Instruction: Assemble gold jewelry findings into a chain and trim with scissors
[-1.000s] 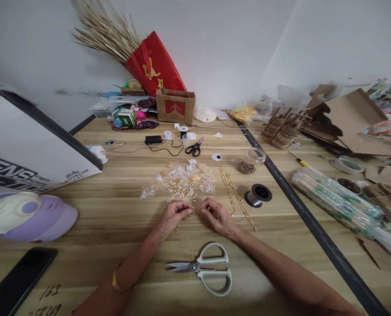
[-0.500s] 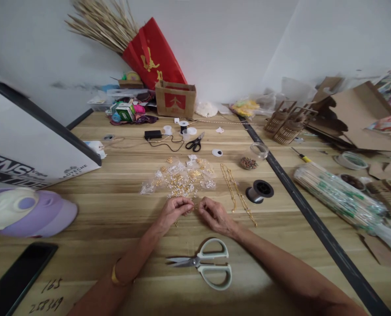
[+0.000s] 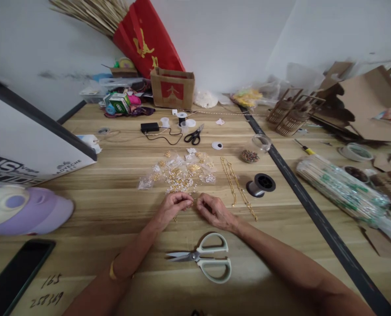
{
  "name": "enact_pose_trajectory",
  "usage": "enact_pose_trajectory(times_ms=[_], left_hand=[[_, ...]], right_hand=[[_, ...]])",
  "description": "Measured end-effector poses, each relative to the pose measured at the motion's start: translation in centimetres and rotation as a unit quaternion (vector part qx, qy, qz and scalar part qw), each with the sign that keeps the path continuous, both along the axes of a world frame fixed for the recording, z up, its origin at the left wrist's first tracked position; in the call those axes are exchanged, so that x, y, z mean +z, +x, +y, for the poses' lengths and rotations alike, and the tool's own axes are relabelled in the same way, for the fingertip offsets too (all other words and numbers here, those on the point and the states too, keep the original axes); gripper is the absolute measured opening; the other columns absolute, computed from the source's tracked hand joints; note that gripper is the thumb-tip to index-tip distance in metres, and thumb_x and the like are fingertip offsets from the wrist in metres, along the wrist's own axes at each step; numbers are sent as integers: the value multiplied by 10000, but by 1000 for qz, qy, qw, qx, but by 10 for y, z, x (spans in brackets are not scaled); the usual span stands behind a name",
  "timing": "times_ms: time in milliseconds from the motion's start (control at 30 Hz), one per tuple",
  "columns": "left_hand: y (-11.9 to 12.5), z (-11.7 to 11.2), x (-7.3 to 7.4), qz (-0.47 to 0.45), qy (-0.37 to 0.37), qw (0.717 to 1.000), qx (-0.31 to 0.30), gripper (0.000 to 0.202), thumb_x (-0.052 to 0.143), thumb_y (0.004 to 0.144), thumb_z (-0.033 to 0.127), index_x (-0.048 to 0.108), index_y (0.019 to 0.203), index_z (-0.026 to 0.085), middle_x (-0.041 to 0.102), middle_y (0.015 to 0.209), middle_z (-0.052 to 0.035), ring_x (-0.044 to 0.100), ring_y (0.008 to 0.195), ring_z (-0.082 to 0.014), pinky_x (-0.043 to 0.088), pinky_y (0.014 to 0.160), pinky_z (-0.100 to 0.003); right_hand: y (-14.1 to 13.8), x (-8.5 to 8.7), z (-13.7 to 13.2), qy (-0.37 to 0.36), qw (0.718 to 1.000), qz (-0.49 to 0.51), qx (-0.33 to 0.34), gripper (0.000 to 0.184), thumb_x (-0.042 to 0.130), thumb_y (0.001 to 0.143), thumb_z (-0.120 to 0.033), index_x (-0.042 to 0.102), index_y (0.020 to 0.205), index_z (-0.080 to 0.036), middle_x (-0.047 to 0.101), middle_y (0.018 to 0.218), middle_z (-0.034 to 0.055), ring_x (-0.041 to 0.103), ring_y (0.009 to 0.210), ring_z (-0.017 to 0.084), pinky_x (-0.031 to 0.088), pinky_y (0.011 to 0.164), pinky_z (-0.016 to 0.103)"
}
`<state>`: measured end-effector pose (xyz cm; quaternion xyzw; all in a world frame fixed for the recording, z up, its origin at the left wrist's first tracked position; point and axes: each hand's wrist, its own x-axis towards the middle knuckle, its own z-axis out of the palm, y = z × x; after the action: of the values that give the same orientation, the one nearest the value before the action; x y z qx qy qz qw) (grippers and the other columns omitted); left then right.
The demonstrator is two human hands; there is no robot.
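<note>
My left hand [image 3: 175, 207] is closed in a pinch, its thumb and forefinger pressed together. A small gold-coloured beaded end [image 3: 175, 218] shows just under that hand; how it joins the fingertips is hidden. Close by on the right, my right hand [image 3: 217, 211] curls in a pinch too, facing the left fingertips across a narrow gap. Whatever is between the fingers is too small to name. Right behind the hands lies a spread of clear and gold beads [image 3: 182, 179] with small plastic bags [image 3: 146, 182]. Gold chains [image 3: 232, 182] lie to the right.
White-handled scissors [image 3: 198, 256] rest before the hands. A wire spool [image 3: 261, 185] and a tub of beads [image 3: 250, 156] stand at right, near wrapped sticks [image 3: 340, 188]. Black scissors [image 3: 194, 135] lie farther back. A phone [image 3: 19, 274] and a purple-white object [image 3: 31, 210] are at left.
The view has tilted slightly, so the things on the table sit a little higher in the picture. Both hands keep their pinched pose, nearly in place.
</note>
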<state>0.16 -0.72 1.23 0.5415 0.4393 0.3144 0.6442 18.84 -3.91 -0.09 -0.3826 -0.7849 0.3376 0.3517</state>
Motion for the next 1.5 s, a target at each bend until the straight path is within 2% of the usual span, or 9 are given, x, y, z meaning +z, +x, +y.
enact_pose_trajectory(times_ms=[333,600,967,1500], left_hand=[[-2,1,-5,-2,17,1000,-7,170,684,653,275,665,729,125,595,607,13,482,574,-94,387,574,-215],[-1,1,-5,8,21,1000,-12,165,682,655,273,673,726,124,606,612,8,484,573,-95,389,573,-214],[-1,0,-5,5,16,1000,-13,166,682,656,272,676,735,126,616,637,0,495,590,-102,394,587,-220],[-1,0,-6,8,27,999,-27,192,691,665,301,689,737,123,618,615,-6,503,591,-111,395,579,-219]], right_hand=[[0,-1,0,-2,1000,1,2,125,409,911,-226,485,830,-168,489,693,-6,412,571,99,334,535,212],[-1,-1,0,1,1000,-5,-3,161,406,922,-262,494,825,-169,497,687,-5,413,568,101,338,545,216],[-1,-1,0,-1,1000,-14,2,117,409,912,-211,485,834,-171,506,711,-4,429,591,103,346,572,217],[-1,-2,0,-2,1000,-22,-9,158,415,915,-264,508,831,-167,510,690,3,434,576,110,351,558,224]])
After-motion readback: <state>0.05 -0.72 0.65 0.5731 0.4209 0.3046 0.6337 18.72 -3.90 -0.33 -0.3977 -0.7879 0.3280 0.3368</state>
